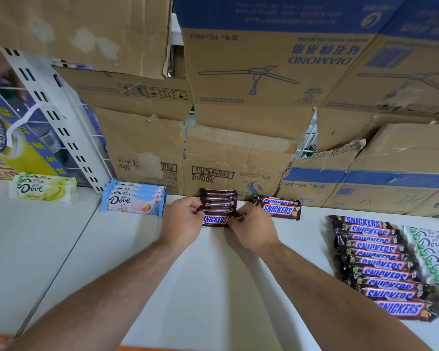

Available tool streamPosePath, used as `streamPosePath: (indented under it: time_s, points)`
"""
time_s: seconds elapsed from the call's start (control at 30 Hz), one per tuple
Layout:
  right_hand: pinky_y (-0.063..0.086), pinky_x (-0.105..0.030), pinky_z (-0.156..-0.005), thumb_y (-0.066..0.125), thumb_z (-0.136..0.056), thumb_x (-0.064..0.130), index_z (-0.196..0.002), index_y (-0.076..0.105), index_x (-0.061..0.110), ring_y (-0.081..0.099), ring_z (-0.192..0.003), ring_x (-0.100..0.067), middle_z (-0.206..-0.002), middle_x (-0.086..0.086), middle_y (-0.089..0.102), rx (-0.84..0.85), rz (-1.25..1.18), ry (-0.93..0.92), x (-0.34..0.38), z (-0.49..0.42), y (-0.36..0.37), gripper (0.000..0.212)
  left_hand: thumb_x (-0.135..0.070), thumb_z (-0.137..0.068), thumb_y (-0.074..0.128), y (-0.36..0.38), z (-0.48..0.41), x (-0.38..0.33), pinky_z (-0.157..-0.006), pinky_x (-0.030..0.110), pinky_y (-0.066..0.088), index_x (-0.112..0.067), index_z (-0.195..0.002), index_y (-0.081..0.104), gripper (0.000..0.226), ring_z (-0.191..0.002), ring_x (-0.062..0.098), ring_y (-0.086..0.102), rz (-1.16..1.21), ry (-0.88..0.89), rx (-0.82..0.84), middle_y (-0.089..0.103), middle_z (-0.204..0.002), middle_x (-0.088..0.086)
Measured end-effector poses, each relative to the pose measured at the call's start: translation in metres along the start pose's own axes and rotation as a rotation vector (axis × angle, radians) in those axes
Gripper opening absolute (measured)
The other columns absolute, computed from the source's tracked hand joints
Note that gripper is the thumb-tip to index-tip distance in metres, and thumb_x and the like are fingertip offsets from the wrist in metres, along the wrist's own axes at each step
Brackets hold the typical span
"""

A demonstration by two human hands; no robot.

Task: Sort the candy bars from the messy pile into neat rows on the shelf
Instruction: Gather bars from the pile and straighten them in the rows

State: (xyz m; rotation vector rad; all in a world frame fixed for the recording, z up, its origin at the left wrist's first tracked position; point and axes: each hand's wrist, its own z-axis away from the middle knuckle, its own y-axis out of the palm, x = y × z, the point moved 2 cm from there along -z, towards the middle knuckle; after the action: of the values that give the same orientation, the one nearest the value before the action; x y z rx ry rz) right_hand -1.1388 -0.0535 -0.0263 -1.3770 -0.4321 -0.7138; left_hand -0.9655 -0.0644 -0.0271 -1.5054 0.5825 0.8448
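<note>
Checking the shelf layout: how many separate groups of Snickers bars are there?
3: the centre row, held between the left hand and right hand; a pair just right of it; a long row far right. More may lie off-frame.

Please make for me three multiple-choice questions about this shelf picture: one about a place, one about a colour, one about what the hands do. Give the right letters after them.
1. Where do the blue Dove bars lie, seen from the left hand?
A. on its left
B. on its right
C. under it

2. What colour is the wrapper of the Dove bars at the far left?
A. red
B. pale yellow-green and white
C. black

3. What are the left hand and the right hand doing?
A. lying flat on the shelf
B. lifting a box
C. pinching the ends of the front Snickers bar

Answers:
1 A: the blue stack sits just past the left hand, on its left.
2 B: the wrapper is pale yellow-green with white.
3 C: curled fingers meet the bar at both ends.
</note>
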Motion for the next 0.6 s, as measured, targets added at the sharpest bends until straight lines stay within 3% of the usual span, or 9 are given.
streamPosePath:
  time_s: [0.07,0.1,0.2,0.27,0.4,0.47,0.6]
  points:
    - [0.048,-0.027,-0.066,0.065,-0.088,0.031,-0.092,0.063,0.021,0.062,-0.080,-0.017,-0.079,0.006,0.065,0.002,-0.004,0.016,-0.001,0.000,-0.001,0.010,-0.007,-0.086,0.065,0.000,0.002,0.002,-0.064,0.007,0.046,-0.008,-0.113,0.068,0.027,-0.083,0.012,0.063,-0.003,0.007,0.006,0.071,-0.104,0.007]
    - [0.048,-0.028,-0.067,0.066,-0.088,0.033,-0.097,0.063,0.021,0.063,-0.082,-0.018,-0.083,0.005,0.066,0.000,-0.009,0.031,-0.001,0.001,-0.001,0.016,-0.008,-0.085,0.066,-0.001,0.004,0.003,-0.072,0.017,0.050,-0.011,-0.116,0.066,0.031,-0.089,0.014,0.063,-0.029,0.038,-0.013,0.069,-0.108,0.006]
    - [0.049,-0.029,-0.071,0.063,-0.086,0.039,-0.112,0.059,0.022,0.064,-0.088,-0.020,-0.098,0.003,0.068,-0.024,0.066,0.042,-0.004,0.005,-0.005,0.031,-0.015,-0.079,0.062,-0.001,0.013,0.000,-0.083,0.039,0.052,-0.015,-0.111,0.066,0.032,-0.096,0.027,0.059,-0.251,0.319,-0.119,0.064,-0.105,0.004]
    - [0.051,-0.031,-0.075,0.059,-0.087,0.039,-0.114,0.060,0.021,0.063,-0.093,-0.022,-0.105,0.002,0.066,-0.052,0.223,-0.030,-0.006,0.011,-0.010,0.032,-0.024,-0.075,0.053,0.003,0.021,-0.009,-0.078,0.040,0.052,-0.016,-0.102,0.069,0.032,-0.092,0.027,0.057,-0.361,0.496,-0.116,0.065,-0.098,0.000]
    - [0.049,-0.031,-0.085,0.055,-0.088,0.039,-0.124,0.058,0.021,0.051,-0.115,-0.023,-0.121,0.000,0.058,-0.022,0.503,-0.204,-0.019,0.032,-0.020,0.041,-0.031,-0.072,0.051,0.019,0.037,-0.031,-0.078,0.037,0.052,-0.022,-0.095,0.070,0.031,-0.094,0.024,0.056,-0.462,0.623,0.065,0.066,-0.093,-0.006]
    - [0.049,-0.034,-0.087,0.053,-0.084,0.042,-0.120,0.060,0.021,0.051,-0.111,-0.024,-0.115,0.000,0.058,-0.024,0.568,-0.241,-0.031,0.041,-0.023,0.042,-0.029,-0.072,0.055,0.029,0.045,-0.037,-0.083,0.036,0.051,-0.022,-0.098,0.070,0.031,-0.097,0.024,0.056,-0.491,0.666,0.130,0.067,-0.097,-0.006]
    - [0.052,-0.039,-0.075,0.054,-0.066,0.041,-0.102,0.068,0.020,0.059,-0.089,-0.028,-0.094,0.000,0.063,-0.107,0.562,-0.213,-0.054,0.061,-0.038,0.044,-0.028,-0.077,0.055,0.052,0.055,-0.051,-0.091,0.041,0.047,-0.022,-0.108,0.067,0.034,-0.105,0.024,0.051,-0.502,0.697,0.241,0.065,-0.107,-0.005]
